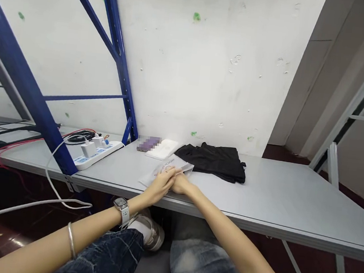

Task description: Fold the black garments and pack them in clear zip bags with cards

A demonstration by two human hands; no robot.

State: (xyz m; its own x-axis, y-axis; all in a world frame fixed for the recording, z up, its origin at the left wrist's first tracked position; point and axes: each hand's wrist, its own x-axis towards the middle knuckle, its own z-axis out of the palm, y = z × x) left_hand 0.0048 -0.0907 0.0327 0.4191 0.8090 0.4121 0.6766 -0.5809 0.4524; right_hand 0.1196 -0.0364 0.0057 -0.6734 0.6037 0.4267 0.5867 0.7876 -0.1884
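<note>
My left hand point(162, 184) rests with its fingers stretched over my right hand point(180, 183). Both lie near the table's front edge, on a translucent plastic bag point(151, 177) with printed lettering. The fingers of my right hand are mostly hidden beneath the left, so their shape does not show. Just behind the bag is a folded piece of black cloth point(215, 162), perhaps a garment. Left of the cloth lies a white, flat, folded item point(164, 148), and beside it a purple object point(149, 144) blurred by pixelation.
A white power strip point(101, 154) with plugged-in adapters and cables sits at the left on the grey table point(280, 196). Blue rack posts point(27, 79) rise on that side. A white cable point(29, 209) hangs below the table edge. Behind stands a white wall panel point(205, 77).
</note>
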